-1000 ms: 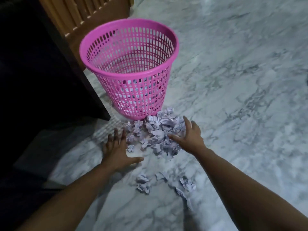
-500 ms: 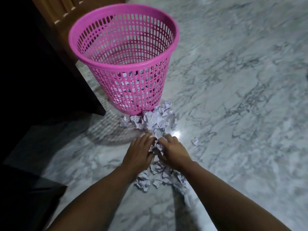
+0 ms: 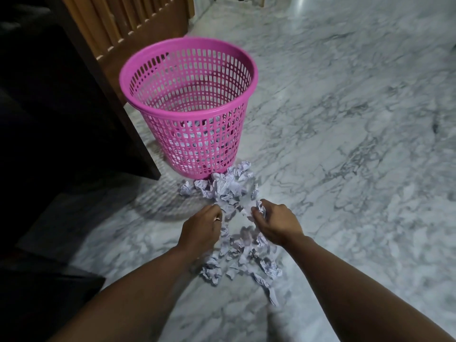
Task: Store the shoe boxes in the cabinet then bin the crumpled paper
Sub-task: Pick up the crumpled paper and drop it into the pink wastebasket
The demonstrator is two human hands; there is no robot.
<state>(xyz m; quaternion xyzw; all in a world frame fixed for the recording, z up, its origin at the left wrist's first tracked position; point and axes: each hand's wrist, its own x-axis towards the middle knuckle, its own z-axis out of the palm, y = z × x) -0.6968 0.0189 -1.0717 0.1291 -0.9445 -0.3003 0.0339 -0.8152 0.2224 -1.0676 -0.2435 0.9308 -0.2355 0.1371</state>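
Note:
A pile of crumpled white paper (image 3: 228, 186) lies on the marble floor, from the foot of the pink mesh bin (image 3: 190, 108) back towards me. More crumpled pieces (image 3: 246, 257) lie between my wrists. My left hand (image 3: 201, 230) is curled at the pile's left side with paper against its fingers. My right hand (image 3: 276, 222) is closed around a wad of crumpled paper at the pile's right side. Some paper shows through the bin's mesh near its bottom. No shoe boxes are in view.
A dark wooden cabinet (image 3: 81, 114) stands left of the bin, with a slatted light wood panel (image 3: 128, 21) behind it. Grey-veined marble floor (image 3: 345, 144) stretches to the right and far side.
My hands came together from the pile's two sides, then parted a little while closing on paper. The view tilted up, so the bin sits lower in frame.

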